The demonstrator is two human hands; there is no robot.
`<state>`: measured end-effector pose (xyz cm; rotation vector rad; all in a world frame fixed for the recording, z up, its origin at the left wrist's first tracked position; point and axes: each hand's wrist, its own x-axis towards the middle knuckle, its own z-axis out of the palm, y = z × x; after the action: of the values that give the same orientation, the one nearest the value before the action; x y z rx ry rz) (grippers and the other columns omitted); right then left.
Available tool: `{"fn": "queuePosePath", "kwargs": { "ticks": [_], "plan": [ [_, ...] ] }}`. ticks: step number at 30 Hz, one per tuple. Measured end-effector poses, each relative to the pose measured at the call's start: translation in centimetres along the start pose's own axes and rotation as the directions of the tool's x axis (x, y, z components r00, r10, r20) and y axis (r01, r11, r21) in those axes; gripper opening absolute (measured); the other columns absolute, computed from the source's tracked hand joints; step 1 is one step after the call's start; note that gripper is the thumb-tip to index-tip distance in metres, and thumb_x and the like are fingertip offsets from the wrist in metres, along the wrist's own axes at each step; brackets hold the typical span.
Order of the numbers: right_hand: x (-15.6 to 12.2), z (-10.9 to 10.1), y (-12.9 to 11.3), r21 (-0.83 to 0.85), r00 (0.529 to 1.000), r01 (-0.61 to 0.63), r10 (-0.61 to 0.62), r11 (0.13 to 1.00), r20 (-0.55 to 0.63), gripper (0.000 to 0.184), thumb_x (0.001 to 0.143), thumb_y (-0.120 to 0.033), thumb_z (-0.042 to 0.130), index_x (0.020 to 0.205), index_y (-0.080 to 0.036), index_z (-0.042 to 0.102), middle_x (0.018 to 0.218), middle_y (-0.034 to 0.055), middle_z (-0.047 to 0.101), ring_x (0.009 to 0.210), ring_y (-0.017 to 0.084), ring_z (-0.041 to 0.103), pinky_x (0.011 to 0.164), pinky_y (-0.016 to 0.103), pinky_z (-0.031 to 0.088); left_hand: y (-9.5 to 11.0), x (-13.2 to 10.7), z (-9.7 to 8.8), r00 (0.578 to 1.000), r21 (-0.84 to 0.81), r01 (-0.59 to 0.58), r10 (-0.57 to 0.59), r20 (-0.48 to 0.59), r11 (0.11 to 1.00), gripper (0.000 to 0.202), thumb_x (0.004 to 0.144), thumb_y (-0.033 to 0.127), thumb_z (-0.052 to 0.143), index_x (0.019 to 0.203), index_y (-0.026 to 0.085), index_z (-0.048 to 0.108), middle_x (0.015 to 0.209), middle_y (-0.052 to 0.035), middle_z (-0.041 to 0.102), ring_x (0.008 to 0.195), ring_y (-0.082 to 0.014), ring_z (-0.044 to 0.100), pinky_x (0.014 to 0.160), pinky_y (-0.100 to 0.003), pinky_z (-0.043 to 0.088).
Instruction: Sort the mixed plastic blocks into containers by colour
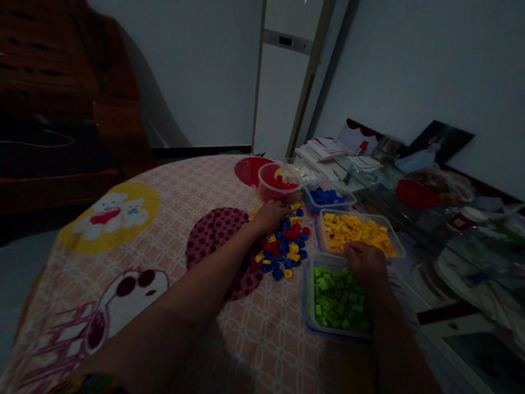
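My left hand (269, 218) reaches over the far side of a loose pile of mixed red, blue and yellow toy building blocks (290, 249). Its fingers are bent together among the blocks, and what they grip is hidden. My right hand (367, 263) is at the near rim of a box of yellow blocks (356, 232), above the far edge of a box of green blocks (339, 297). Thumb and fingers are pinched; anything between them is too small to make out. Beyond the pile are a round tub with red blocks (279, 184) and a box of blue blocks (327, 197).
A patterned cloth covers the round table (255, 348). On the right, a glass side table (368, 180) carries papers, a red bowl (415, 193), a cup (466, 219) and bags. A wooden bench (52, 84) stands at the left, with a tall white cabinet-like unit (281, 91) behind.
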<state>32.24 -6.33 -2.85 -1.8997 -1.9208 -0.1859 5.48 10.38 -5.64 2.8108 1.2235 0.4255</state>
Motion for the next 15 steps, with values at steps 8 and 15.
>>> {"fn": "queuePosePath", "kwargs": {
  "ticks": [8,15],
  "plan": [
    [0.2,0.0,0.3,0.002,0.999,0.017,-0.017,1.0,0.027,0.035,0.091,-0.033,0.047,0.077,-0.019,0.075,0.08,0.0094,0.076,0.076,0.023,0.068,0.068,0.031,0.041,-0.9,0.0,-0.7,0.998,-0.194,-0.01,-0.002,-0.063,0.981,0.037,0.09,0.012,0.048,0.111,0.017,0.077,0.112,-0.0116,0.074,0.109,-0.0243,0.066,0.102,-0.038,0.049],
    [-0.1,-0.3,-0.5,-0.005,1.0,-0.011,0.011,1.0,0.008,0.037,0.093,-0.033,0.045,0.074,-0.019,0.074,0.075,0.0091,0.074,0.073,0.022,0.066,0.068,0.031,0.04,-1.0,-0.2,-2.4,0.972,-0.491,-0.081,-0.041,-0.233,0.867,0.035,0.087,0.014,0.053,0.111,0.017,0.077,0.111,-0.0074,0.076,0.103,-0.0206,0.069,0.096,-0.034,0.053]
  ]
}}
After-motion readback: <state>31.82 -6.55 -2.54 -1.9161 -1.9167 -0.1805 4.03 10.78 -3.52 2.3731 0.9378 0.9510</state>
